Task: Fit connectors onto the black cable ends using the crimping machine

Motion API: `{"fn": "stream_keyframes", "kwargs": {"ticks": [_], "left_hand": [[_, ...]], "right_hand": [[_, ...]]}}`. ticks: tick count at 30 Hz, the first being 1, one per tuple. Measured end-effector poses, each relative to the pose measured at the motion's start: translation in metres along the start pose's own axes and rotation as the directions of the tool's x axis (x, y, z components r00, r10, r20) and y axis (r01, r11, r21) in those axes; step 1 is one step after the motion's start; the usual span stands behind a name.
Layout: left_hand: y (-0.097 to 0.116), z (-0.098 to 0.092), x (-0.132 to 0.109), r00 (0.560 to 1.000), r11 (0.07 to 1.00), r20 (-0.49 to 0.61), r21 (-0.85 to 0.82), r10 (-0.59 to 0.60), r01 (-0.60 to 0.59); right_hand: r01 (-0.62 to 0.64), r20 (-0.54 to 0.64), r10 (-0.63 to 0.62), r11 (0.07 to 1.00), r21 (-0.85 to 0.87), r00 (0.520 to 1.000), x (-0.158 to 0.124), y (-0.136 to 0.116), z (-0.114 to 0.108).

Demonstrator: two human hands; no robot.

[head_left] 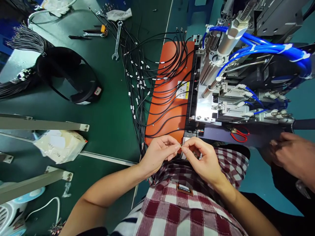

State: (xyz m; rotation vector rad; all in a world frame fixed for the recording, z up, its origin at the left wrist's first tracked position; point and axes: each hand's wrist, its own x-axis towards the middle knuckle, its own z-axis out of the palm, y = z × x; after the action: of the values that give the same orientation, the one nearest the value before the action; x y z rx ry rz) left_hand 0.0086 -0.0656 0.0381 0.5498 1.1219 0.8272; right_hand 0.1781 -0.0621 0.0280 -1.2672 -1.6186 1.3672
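My left hand [158,154] and my right hand [203,159] meet in front of my checked apron [172,203], at the near edge of an orange plate [163,119]. Both are closed in a fingertip pinch, almost touching. Between the fingertips shows a thin yellowish wire [181,146], too small to see in detail. Just beyond the hands, black cables [163,88] with white tags run across the plate to a row at the metal machine [200,108]. The other cable ends hang over the plate's left side in a bundle.
Blue air hoses [265,49] arch over the machine at right. Red-handled scissors [240,134] lie beside it, near another person's hand [292,154]. On the green table [108,88] are a wrench [117,41], a black round holder [71,75], a plastic bag [60,146] and metal frame bars [41,124].
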Motion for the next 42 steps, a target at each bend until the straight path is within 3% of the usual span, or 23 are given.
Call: {"fn": "stream_keyframes", "kwargs": {"ticks": [2,4,7,9,13,16,25,37,42], "left_hand": [[-0.003,0.0,-0.001,1.0,0.999,0.01,0.032,0.021,-0.022],[-0.005,0.0,-0.004,0.993,0.988,0.01,0.105,0.115,-0.115],[-0.007,0.0,-0.009,0.926,0.888,0.016,0.275,0.378,-0.367],[-0.007,0.0,-0.011,0.895,0.845,0.029,0.317,0.445,-0.43],[-0.003,0.001,-0.007,0.986,0.966,0.023,0.2,0.165,-0.167],[-0.001,0.0,-0.003,0.998,0.985,0.036,0.163,0.044,-0.049],[-0.002,-0.003,0.0,1.0,1.0,0.024,0.003,0.013,-0.013],[0.0,-0.006,0.001,0.995,0.997,0.081,-0.042,-0.06,0.063],[0.0,-0.008,0.001,0.991,0.996,0.109,-0.049,-0.071,0.077]], "right_hand": [[-0.002,-0.016,0.002,1.0,0.008,1.0,0.0,-0.002,0.004],[-0.04,-0.029,0.042,0.996,0.078,0.999,0.0,-0.004,0.007],[-0.16,0.006,0.164,0.953,0.259,0.986,-0.001,-0.009,0.01],[-0.22,0.049,0.216,0.918,0.33,0.975,-0.002,-0.009,0.011],[-0.154,0.007,0.157,0.959,0.237,0.988,-0.005,-0.003,0.01],[-0.066,-0.033,0.07,0.991,0.119,0.997,-0.007,0.003,0.009],[-0.108,-0.054,0.117,0.984,0.142,0.992,-0.006,0.003,0.005],[0.139,-0.075,-0.141,0.99,-0.036,0.987,-0.002,0.0,0.007],[0.125,-0.055,-0.125,0.992,0.013,0.991,-0.001,0.001,0.008]]}}
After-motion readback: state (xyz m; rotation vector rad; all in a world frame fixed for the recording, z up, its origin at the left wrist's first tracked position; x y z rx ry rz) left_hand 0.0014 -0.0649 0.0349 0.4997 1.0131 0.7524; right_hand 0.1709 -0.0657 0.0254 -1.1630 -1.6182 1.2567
